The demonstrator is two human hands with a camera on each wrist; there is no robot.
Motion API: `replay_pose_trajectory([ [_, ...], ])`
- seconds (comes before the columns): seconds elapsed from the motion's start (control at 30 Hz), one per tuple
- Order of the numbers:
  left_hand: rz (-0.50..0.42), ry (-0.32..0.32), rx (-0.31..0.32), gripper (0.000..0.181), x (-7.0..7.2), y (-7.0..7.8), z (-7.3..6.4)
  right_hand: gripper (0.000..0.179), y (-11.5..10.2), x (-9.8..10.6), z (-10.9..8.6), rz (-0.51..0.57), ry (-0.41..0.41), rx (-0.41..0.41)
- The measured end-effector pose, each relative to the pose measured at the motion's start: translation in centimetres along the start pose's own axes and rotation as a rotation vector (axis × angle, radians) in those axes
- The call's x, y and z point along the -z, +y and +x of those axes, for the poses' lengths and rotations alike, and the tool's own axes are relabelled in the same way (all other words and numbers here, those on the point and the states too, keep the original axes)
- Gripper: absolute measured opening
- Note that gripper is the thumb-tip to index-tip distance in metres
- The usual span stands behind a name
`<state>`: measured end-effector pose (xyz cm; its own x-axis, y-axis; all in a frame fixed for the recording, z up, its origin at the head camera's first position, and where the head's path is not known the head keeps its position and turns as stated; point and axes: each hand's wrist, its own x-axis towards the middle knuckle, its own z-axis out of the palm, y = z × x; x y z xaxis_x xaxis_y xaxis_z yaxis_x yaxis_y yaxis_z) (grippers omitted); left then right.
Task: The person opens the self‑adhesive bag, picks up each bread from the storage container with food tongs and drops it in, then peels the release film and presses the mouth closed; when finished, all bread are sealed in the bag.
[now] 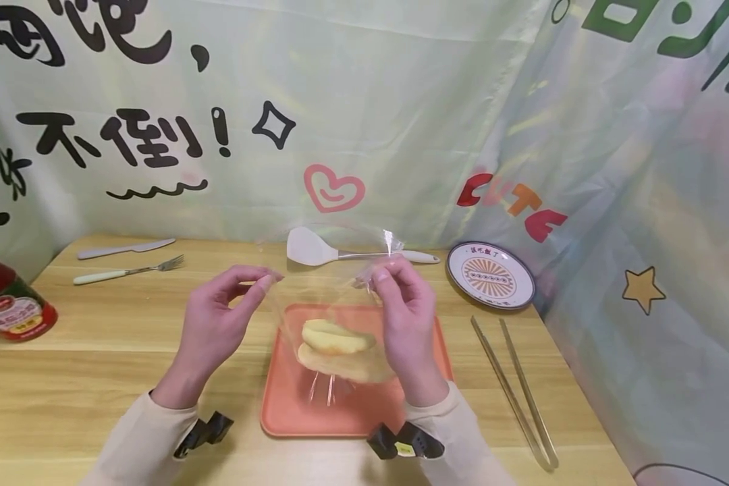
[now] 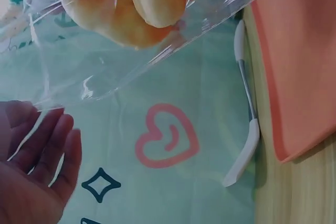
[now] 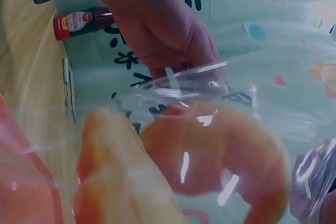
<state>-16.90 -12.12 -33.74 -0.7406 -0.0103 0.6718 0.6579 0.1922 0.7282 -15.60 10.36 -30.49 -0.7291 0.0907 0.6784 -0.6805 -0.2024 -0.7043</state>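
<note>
A clear plastic bag (image 1: 330, 390) hangs between both hands in the head view, with pieces of bread (image 1: 337, 344) inside. The left hand (image 1: 219, 320) pinches one upper edge between thumb and index finger; its other fingers are loosely bent in the left wrist view. At the opposite side, the right hand (image 1: 410, 331) pinches the bag's rim. Through the film, the right wrist view shows a curved bread piece (image 3: 247, 156) beside a longer one (image 3: 115, 171). Behind and below the bag, an orange tray (image 1: 279, 418) lies on the table.
A white spatula (image 1: 310, 248) lies behind the tray. To the right are a patterned plate (image 1: 462, 253) and metal tongs (image 1: 504, 368). On the left lie a knife (image 1: 112, 251), a fork (image 1: 118, 275) and a red-capped sauce bottle (image 1: 15, 314). A printed cloth (image 1: 352, 88) hangs behind.
</note>
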Motion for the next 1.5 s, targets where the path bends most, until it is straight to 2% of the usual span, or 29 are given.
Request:
replay_pose_trajectory([
  [0.07,-0.045,-0.002,-0.021,0.010,0.0,0.1,0.0,0.019,-0.1,0.5,0.1,-0.013,0.004,-0.017],
  [0.2,-0.211,-0.010,-0.092,0.007,0.0,0.7,0.2,0.018,-0.4,2.0,0.7,-0.099,0.005,-0.019],
  [0.3,-0.312,-0.006,-0.150,0.008,-0.1,1.1,0.4,0.017,-0.6,3.3,1.1,-0.208,0.011,-0.004],
  [0.47,-0.346,0.017,-0.205,0.012,-0.5,1.6,0.7,0.014,-0.5,5.1,1.6,-0.402,-0.025,0.070],
  [0.57,-0.347,0.019,-0.204,0.010,-0.9,1.6,0.8,0.011,-0.4,5.9,1.8,-0.517,-0.103,0.138],
  [0.67,-0.319,0.021,-0.195,0.012,-1.1,1.6,0.9,0.011,-0.3,6.4,1.8,-0.571,-0.179,0.187],
  [0.73,-0.308,0.031,-0.184,0.015,-1.2,1.6,0.8,0.011,-0.3,6.6,1.9,-0.577,-0.185,0.198],
  [0.9,-0.325,0.048,-0.170,0.017,-1.2,1.6,0.9,0.010,-0.5,6.8,1.8,-0.518,-0.131,0.160],
  [1.03,-0.334,0.048,-0.165,0.017,-1.5,1.5,1.0,0.011,-0.5,6.8,1.7,-0.493,-0.150,0.172],
  [1.17,-0.297,0.052,-0.115,0.018,-1.7,1.3,1.0,0.011,-0.3,6.9,1.8,-0.464,-0.153,0.192],
  [1.3,-0.256,0.038,-0.067,0.018,-1.9,0.8,0.9,0.011,-0.1,7.2,1.9,-0.444,-0.134,0.179],
  [1.5,-0.274,0.014,-0.078,0.016,-2.0,0.2,0.9,0.010,0.0,7.5,1.8,-0.437,-0.073,0.138],
])
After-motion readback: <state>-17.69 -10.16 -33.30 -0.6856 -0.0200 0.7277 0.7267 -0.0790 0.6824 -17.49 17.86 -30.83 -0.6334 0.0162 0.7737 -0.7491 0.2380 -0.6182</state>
